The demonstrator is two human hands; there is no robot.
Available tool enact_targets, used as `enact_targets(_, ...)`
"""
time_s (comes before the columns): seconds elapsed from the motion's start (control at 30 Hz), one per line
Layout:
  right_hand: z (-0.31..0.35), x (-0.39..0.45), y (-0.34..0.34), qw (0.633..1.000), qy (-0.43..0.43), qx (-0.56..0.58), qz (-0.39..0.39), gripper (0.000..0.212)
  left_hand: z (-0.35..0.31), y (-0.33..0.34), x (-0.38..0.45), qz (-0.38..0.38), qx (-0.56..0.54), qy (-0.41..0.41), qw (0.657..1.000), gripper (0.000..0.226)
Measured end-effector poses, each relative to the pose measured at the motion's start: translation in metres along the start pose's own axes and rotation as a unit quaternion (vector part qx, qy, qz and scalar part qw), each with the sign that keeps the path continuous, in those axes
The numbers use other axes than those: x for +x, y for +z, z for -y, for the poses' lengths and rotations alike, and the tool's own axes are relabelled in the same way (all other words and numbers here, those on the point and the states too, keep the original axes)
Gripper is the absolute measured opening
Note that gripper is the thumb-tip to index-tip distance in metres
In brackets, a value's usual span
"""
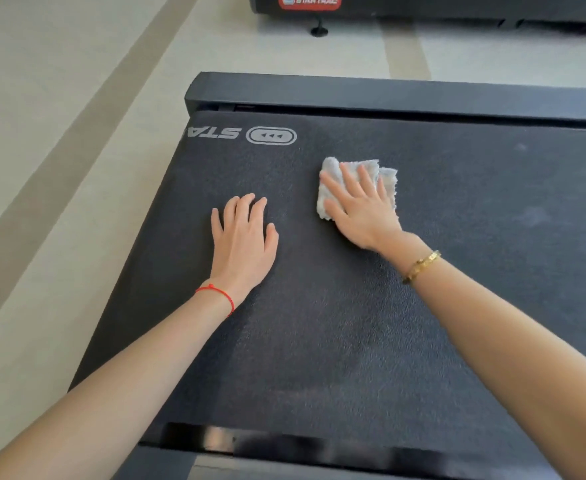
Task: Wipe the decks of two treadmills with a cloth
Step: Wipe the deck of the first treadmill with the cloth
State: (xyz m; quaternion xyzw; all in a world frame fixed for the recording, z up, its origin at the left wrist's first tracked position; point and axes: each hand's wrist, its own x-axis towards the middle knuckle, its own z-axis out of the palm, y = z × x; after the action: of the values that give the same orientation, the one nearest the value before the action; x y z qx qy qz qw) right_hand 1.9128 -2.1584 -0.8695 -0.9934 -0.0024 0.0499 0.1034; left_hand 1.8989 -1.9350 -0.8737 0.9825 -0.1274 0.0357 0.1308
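On the deck (319,341), left of its middle, the left hand (243,242) lies flat, fingers straight and close together, holding nothing. A little farther and to the right, the right hand (360,209) presses the white cloth (388,180) onto the deck with fingers spread. A logo (271,135) marks the deck's far left corner. Beyond the deck stands a second treadmill (423,5).

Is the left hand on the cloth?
No, the left hand lies flat on the bare deck; the right hand presses the cloth.
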Motion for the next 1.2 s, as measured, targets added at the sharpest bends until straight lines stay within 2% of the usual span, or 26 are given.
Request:
enact_targets(0.13, -0.001, -0.035, 0.009, 0.984, -0.179, -0.001, 0.014, 0.055, 0.002, 0.004, -0.002, -0.018, -0.007, 0.002, 1.000, 0.050)
enact_targets(0.2, -0.020, -0.025, 0.001, 0.977, -0.214, 0.003, 0.018, 0.056, 0.002, 0.005, -0.003, -0.015, -0.008, 0.002, 1.000, 0.051)
enact_targets(0.23, -0.031, -0.008, -0.003, 0.980, -0.200, -0.006, 0.003, 0.054, 0.002, 0.006, -0.003, -0.012, -0.008, 0.000, 1.000, 0.051)
enact_targets(0.3, -0.050, 0.039, -0.014, 0.993, -0.110, -0.022, -0.027, 0.053, 0.000, 0.007, -0.003, -0.010, -0.005, -0.004, 1.000, 0.052)
enact_targets(0.37, -0.058, 0.089, -0.025, 1.000, -0.011, -0.011, -0.010, 0.053, -0.002, 0.008, -0.002, -0.012, -0.002, -0.007, 1.000, 0.052)
enact_targets(0.43, -0.044, 0.126, -0.027, 1.000, 0.022, 0.002, 0.009, 0.054, -0.003, 0.009, -0.001, -0.014, -0.001, -0.007, 1.000, 0.052)
enact_targets(0.5, -0.014, 0.143, -0.022, 1.000, -0.003, 0.003, 0.018, 0.056, -0.004, 0.009, -0.001, -0.015, -0.001, -0.006, 1.000, 0.051)
enact_targets(0.6, 0.031, 0.139, -0.011, 0.994, -0.101, -0.005, 0.030, 0.056, -0.005, 0.007, -0.002, -0.013, 0.005, -0.004, 1.000, 0.052)
enact_targets(0.7, 0.029, 0.129, -0.007, 0.984, -0.174, -0.004, 0.027, 0.054, -0.005, 0.006, -0.002, -0.007, 0.005, -0.004, 1.000, 0.052)
enact_targets(0.77, 0.001, 0.134, -0.014, 0.988, -0.152, -0.002, -0.001, 0.054, -0.006, 0.006, -0.001, -0.005, 0.007, -0.007, 1.000, 0.052)
enact_targets(0.83, -0.034, 0.146, -0.022, 0.996, -0.083, -0.004, -0.024, 0.055, -0.006, 0.007, -0.001, -0.006, 0.005, -0.012, 1.000, 0.052)
enact_targets(0.93, -0.055, 0.161, -0.031, 1.000, -0.013, 0.012, -0.008, 0.056, -0.006, 0.008, 0.000, -0.014, -0.005, -0.013, 1.000, 0.050)
enact_targets(1.07, -0.034, 0.150, -0.024, 0.999, -0.043, 0.012, 0.000, 0.054, -0.006, 0.007, 0.001, -0.019, -0.016, -0.014, 1.000, 0.049)
enact_targets(1.2, -0.025, 0.091, -0.014, 0.989, -0.149, 0.016, 0.015, 0.052, -0.007, 0.007, 0.000, -0.023, -0.013, -0.014, 1.000, 0.048)
